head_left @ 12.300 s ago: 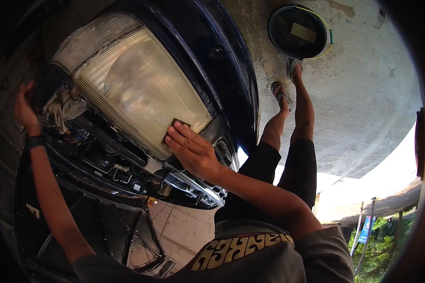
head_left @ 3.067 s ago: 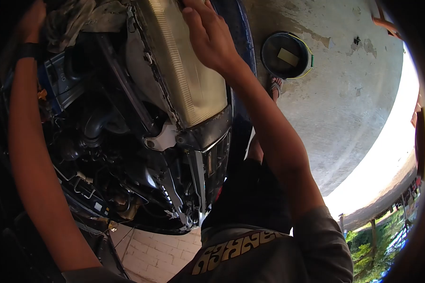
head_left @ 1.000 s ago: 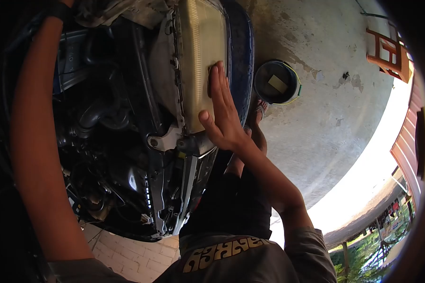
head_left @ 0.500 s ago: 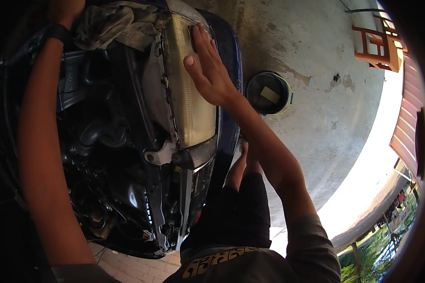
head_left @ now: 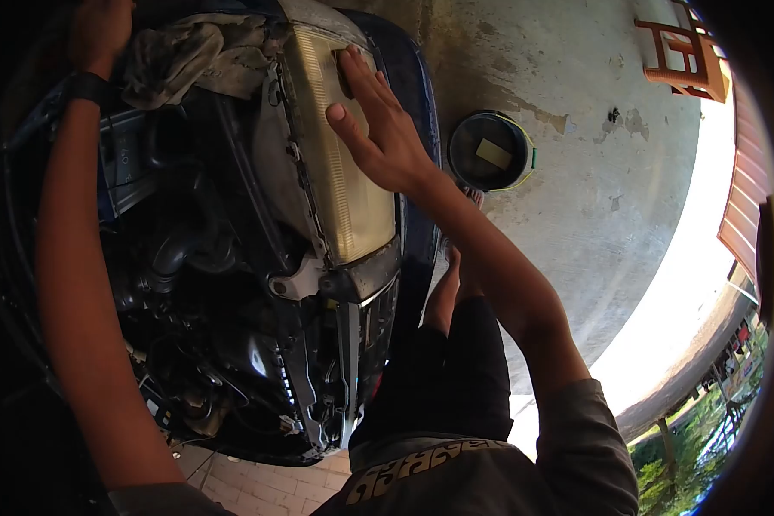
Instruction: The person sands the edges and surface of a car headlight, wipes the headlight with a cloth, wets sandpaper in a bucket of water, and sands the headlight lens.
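Observation:
My right hand (head_left: 385,129) lies over the yellowed headlight (head_left: 365,224) of a car, fingers stretched along the lens and thumb raised apart. Under its fingertips shows the edge of a small dark flat piece, which looks like sandpaper (head_left: 344,76), pressed to the lens. At the upper left, my left hand (head_left: 101,34) is on or just above the dark car body; its fingers are cut off by the frame and lost in shadow. A crumpled grey cloth (head_left: 181,64) sits between the two hands, beside the headlight's upper end.
The open engine bay (head_left: 189,249) with hoses and metal parts lies under my left arm. A dark bucket (head_left: 469,155) holding a pale rectangular piece (head_left: 493,155) stands on the concrete floor (head_left: 593,224), near my foot (head_left: 476,197). An orange-brown stool (head_left: 688,60) is farther off.
The view has shifted slightly, so the car and bucket sit a little differently in it. My right hand stays on the headlight, with little movement along the lens. Toes now show beside the bucket.

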